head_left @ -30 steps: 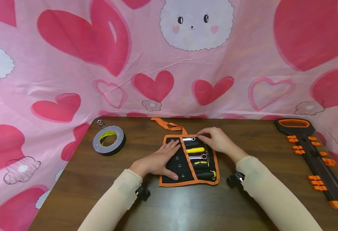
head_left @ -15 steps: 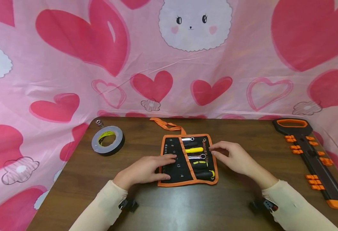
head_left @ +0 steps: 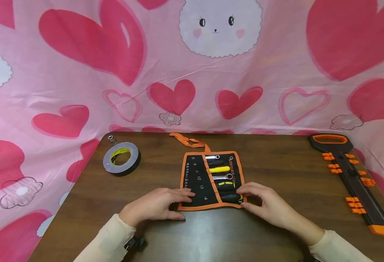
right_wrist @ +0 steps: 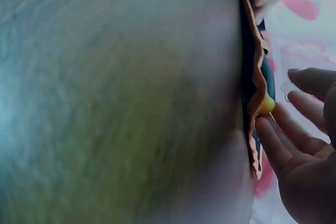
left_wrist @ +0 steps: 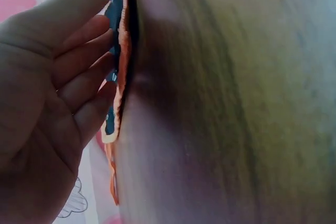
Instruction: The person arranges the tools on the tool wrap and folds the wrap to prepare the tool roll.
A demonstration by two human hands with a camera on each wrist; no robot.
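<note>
A black tool pouch [head_left: 201,182] with orange trim lies unrolled on the wooden table, printed with numbers on its left half. Its pockets hold tools: wrenches with shiny ring ends [head_left: 229,177], a yellow handle [head_left: 220,169] and black-and-yellow handles [head_left: 230,197]. My left hand [head_left: 155,205] rests its fingers on the pouch's lower left part, thumb beside the bottom edge. At the lower right corner, my right hand [head_left: 270,203] has its fingertips and thumb by the end of the lowest handle, slightly bent and spread. In the right wrist view, a yellow handle end [right_wrist: 268,104] shows at the fingertips.
An orange tie strap [head_left: 192,141] trails from the pouch's top. A tape roll [head_left: 121,159] sits at the left, with a small metal socket [head_left: 111,139] behind it. A long black holder with orange clips [head_left: 353,174] lies along the right. Pink patterned cloth hangs behind.
My right hand has come down the pouch's right side from the top edge to the lower corner. My left hand has slid down and left, uncovering more printed numbers. The pouch has barely moved.
</note>
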